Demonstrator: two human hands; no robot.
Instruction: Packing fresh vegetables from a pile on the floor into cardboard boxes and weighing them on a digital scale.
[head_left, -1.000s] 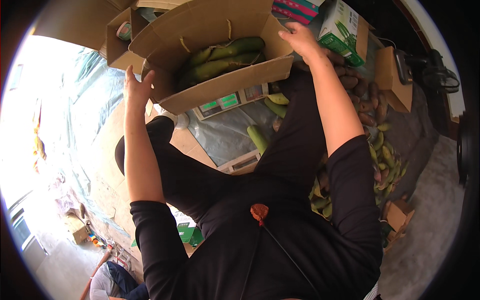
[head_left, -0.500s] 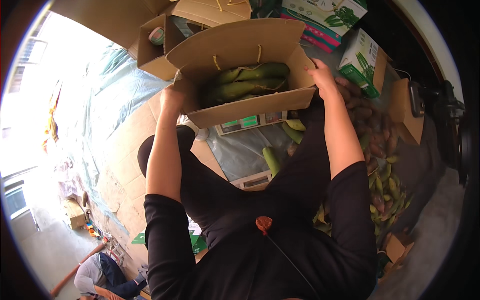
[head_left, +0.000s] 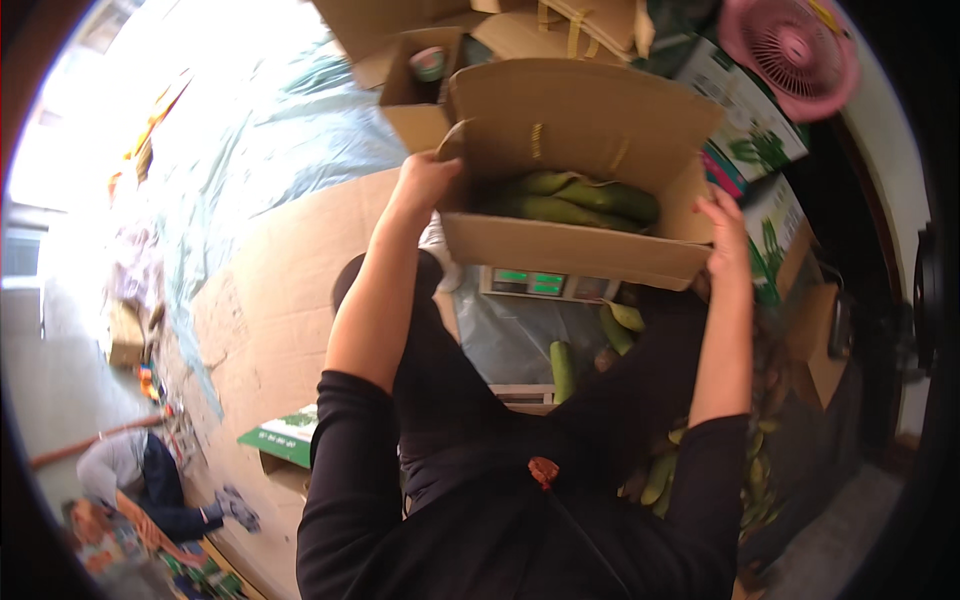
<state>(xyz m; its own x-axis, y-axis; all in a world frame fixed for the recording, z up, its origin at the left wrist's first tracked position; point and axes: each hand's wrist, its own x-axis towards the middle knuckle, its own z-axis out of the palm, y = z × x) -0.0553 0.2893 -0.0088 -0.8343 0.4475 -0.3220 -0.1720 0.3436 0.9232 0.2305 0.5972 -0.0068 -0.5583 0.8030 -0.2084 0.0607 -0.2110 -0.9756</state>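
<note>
An open cardboard box (head_left: 580,243) with yellow rope handles is between my hands in the upper middle. Several long green gourd-like vegetables (head_left: 570,202) lie inside it. My left hand (head_left: 430,180) grips its left side, fingers closed round the edge. On the right side, my right hand (head_left: 722,225) has its fingers bent against the box wall. Just below the box, the lit green displays of a digital scale (head_left: 530,282) show; the rest of the scale is mostly hidden. Between my legs, a loose green vegetable (head_left: 563,372) lies beside the scale.
More long vegetables (head_left: 755,485) are piled right of my leg. Cartons (head_left: 745,110) and a pink fan (head_left: 795,50) stand at the far right. A smaller box (head_left: 420,115) sits behind the held one. Flattened cardboard (head_left: 290,270) covers the left floor; a person (head_left: 140,475) sits lower left.
The view has swung, so the box, my hands and the scale appear farther right and lower. A pink fan has come into view. Both hands still hold the box.
</note>
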